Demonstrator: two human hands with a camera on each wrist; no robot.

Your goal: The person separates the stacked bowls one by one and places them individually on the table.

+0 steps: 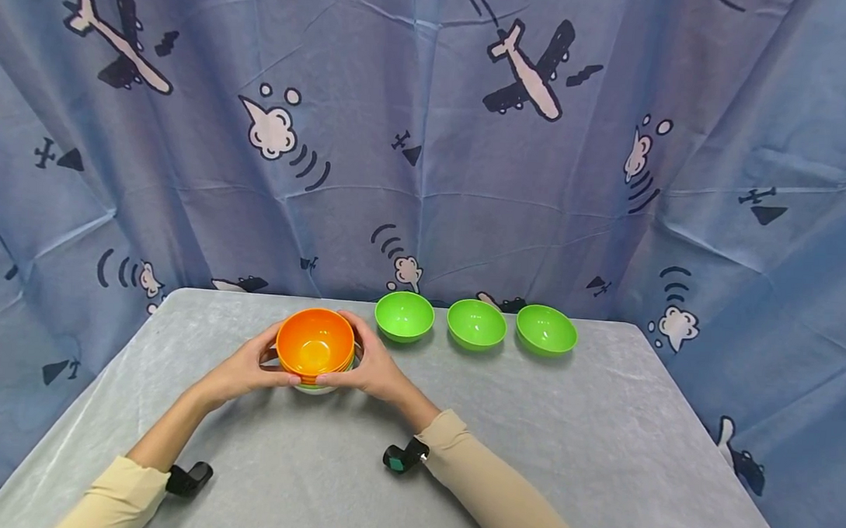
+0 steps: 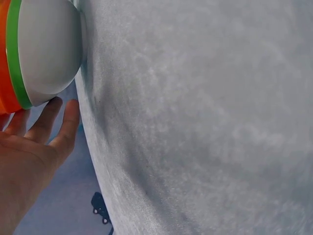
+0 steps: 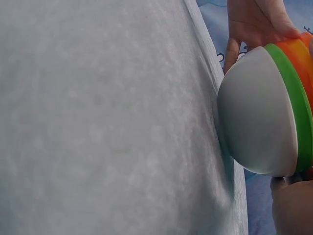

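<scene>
Nested bowls form a stack left of the table's middle: an orange bowl [image 1: 315, 342] on top, a green bowl [image 2: 18, 58] under the orange, and a white bowl [image 3: 257, 115] at the bottom, on or just above the cloth. My left hand [image 1: 251, 364] holds the stack from the left, its thumb on the front of the orange rim. From the right, my right hand [image 1: 373, 367] grips it, thumb likewise in front and fingers round the far side. Several orange rims show in the head view, so more than one orange bowl may be nested.
Along the far edge stand three separate green bowls: a left one [image 1: 404, 318], a middle one [image 1: 477, 325] and a right one [image 1: 546, 330]. A grey cloth covers the table [image 1: 598, 456]. Behind it hangs a blue curtain [image 1: 371, 138] printed with airplanes.
</scene>
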